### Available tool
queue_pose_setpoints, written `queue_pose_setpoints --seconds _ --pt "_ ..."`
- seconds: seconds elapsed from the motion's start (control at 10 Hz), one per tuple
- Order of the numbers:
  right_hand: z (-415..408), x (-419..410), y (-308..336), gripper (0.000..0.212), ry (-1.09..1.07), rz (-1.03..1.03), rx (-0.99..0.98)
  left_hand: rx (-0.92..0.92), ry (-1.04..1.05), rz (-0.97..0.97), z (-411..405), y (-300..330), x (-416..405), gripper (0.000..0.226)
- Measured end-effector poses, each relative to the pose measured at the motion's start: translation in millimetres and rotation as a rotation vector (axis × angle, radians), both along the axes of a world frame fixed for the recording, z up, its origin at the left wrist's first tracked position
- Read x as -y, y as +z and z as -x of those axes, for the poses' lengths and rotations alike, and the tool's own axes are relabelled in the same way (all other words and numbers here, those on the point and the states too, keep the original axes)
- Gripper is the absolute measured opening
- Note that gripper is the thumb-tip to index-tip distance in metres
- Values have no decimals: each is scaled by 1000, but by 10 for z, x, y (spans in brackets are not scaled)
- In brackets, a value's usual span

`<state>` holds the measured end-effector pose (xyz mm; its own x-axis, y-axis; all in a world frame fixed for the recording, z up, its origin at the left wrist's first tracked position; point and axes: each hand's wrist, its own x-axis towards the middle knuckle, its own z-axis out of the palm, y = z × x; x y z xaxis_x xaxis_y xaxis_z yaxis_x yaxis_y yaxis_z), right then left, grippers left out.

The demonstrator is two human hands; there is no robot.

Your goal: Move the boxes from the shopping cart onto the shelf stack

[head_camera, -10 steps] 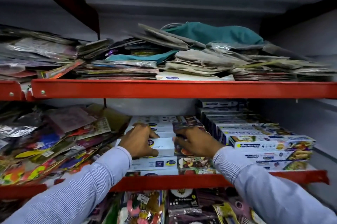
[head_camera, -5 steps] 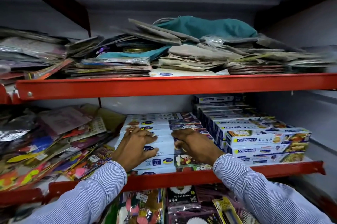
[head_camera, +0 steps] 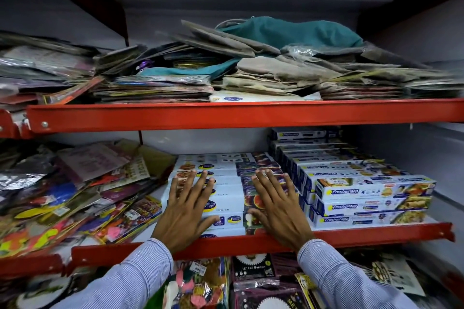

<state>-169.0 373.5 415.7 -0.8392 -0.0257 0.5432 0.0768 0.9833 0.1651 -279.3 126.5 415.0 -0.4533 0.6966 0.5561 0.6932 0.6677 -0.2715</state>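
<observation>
Far left of the middle shelf (head_camera: 251, 243) there's a messy heap of colourful packets (head_camera: 75, 195), sliding down toward the front lip. Just right of that sits your stack of cling film boxes (head_camera: 226, 183), white with dark fruit pictures on their right ends. They lie flat, long axis running left to right along the shelf, several rows deep toward the back wall and at least two layers high at the front.

Your left hand (head_camera: 187, 213) is flat on top of the stack's left half, fingers spread wide and pointing toward the back, not gripping anything. Your right hand (head_camera: 276, 208) does the same on the right half, palm down, fingers splayed, thumb near the front edge.

Touching the stack on the right is a taller pile of Freshwrapp boxes (head_camera: 371, 193), same left-right lay, printed long sides facing you.

Above, the upper shelf (head_camera: 226, 115) holds flat packets and folded cloth, with a teal bag (head_camera: 288, 32) on top. No cart in view.
</observation>
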Motion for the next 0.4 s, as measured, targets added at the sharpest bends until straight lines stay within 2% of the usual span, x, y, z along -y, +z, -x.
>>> queue_pose_setpoints --seconds 0.2,0.3,0.4 --pt "41 -14 -26 70 -17 -7 11 -40 65 61 36 -55 -33 84" --pt "1 24 30 69 -6 14 0 7 81 81 -41 35 -9 84" --pt "-63 108 79 71 -9 33 -61 -28 53 -6 -159 95 -9 88"
